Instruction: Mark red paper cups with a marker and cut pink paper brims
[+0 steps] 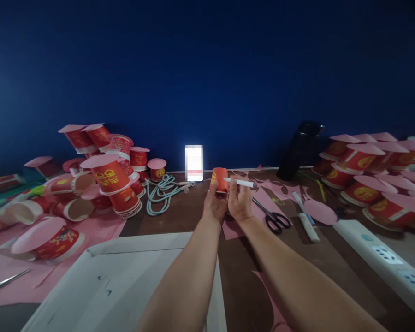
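Observation:
My left hand is closed round a red paper cup with yellow print, held upside down a little above the brown table. In my right hand is a white marker pen, its left end close to the cup's side; whether it touches I cannot tell. Black-handled scissors lie just right of my right hand, partly over pink paper. A glue stick or white tube and a pink paper disc lie farther right.
Red cups topped with pink discs stand stacked at left and right. A coiled pale cable and a lit phone are at the back. A black bottle, a power strip and a white board surround the workspace.

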Demonstrator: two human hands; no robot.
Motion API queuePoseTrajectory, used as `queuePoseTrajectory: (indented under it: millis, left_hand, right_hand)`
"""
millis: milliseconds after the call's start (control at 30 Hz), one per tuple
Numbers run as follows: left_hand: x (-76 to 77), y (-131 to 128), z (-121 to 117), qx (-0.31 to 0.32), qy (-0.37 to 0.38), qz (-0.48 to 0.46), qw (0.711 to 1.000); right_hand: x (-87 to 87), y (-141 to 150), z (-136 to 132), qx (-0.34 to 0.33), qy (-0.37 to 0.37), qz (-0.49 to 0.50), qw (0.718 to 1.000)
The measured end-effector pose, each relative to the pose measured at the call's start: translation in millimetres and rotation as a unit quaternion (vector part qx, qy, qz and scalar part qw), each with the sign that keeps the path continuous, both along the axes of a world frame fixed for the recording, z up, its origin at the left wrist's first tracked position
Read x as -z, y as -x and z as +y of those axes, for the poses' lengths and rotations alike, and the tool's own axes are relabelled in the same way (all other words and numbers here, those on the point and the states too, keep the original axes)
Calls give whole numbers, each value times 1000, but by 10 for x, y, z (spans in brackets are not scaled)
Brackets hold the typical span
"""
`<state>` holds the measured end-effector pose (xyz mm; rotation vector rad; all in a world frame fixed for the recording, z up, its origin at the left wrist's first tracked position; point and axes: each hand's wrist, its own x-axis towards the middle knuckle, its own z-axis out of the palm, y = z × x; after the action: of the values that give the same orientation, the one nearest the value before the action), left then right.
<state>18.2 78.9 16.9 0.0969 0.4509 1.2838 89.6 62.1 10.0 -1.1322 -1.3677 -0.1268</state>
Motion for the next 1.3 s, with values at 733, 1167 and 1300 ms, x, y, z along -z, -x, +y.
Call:
queuePoseTrajectory:
  millis: [733, 1167, 1300]
  left_hand:
    - [40, -3, 36, -52, 38, -6, 998]
    - [63, -9, 64, -45, 33, -16, 998]
    - [38, -12, 51, -41, 31, -14, 999]
  right_hand:
    - [56, -26, 12, 35, 8, -35, 999]
    - [69, -24, 29, 25, 12, -43, 999]
    - [75, -19, 31, 31, 20, -53, 998]
